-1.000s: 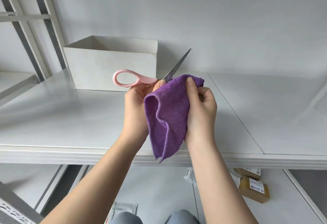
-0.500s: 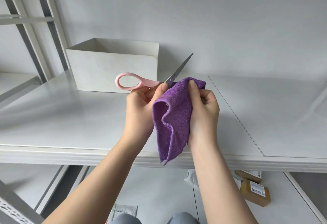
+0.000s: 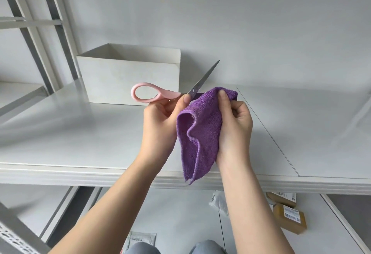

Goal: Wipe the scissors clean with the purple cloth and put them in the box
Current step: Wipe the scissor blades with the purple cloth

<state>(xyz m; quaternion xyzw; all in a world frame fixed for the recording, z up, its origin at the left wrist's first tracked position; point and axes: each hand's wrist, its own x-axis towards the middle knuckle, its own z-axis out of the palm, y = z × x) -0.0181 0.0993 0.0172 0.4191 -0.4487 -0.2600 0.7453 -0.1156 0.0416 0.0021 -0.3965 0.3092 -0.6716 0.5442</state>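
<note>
The left hand (image 3: pixel 160 119) grips the pink-handled scissors (image 3: pixel 176 91); one bare blade points toward one o'clock. The right hand (image 3: pixel 234 125) pinches the purple cloth (image 3: pixel 200 131) round the other blade.

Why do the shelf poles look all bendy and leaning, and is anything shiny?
Head view: the wide-angle lens tilts and bends the shelf posts near the left edge. Soft, even light gives faint shadows. The scissors blade glints, and the shelf top shows pale, smeary reflections. The hands and purple cloth look sharp.
</note>
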